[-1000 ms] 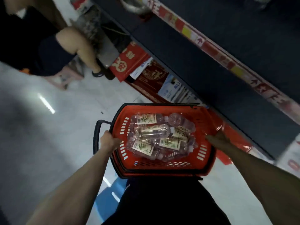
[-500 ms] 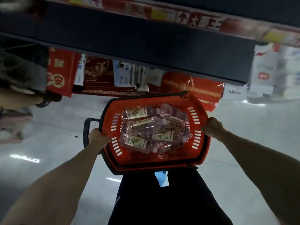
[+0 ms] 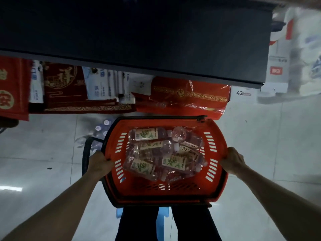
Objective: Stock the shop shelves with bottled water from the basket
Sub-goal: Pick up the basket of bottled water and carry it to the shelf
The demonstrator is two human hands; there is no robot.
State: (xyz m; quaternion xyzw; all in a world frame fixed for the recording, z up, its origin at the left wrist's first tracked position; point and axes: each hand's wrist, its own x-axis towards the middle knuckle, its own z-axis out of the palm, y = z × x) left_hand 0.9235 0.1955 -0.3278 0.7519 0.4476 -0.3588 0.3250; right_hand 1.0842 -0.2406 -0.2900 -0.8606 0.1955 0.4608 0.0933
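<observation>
A red plastic basket (image 3: 215, 185) with a black rim hangs in front of me above the floor. Several clear water bottles (image 3: 163, 152) with pale leaf-printed labels lie jumbled inside it. My left hand (image 3: 99, 163) grips the basket's left rim beside its black folding handle (image 3: 86, 153). My right hand (image 3: 232, 161) grips the right rim. A dark shelf (image 3: 135, 40) runs across the top of the view, just beyond the basket.
Under the shelf stand red gift boxes (image 3: 189, 94), red mats (image 3: 64, 84) and white packets (image 3: 107, 84). A shrink-wrapped pack of water bottles (image 3: 99, 131) lies on the tiled floor left of the basket. White cartons (image 3: 291, 49) are stacked at the right.
I have turned to face the shelf squarely, with the basket still held in both hands. The pack of bottles on the floor has come into view.
</observation>
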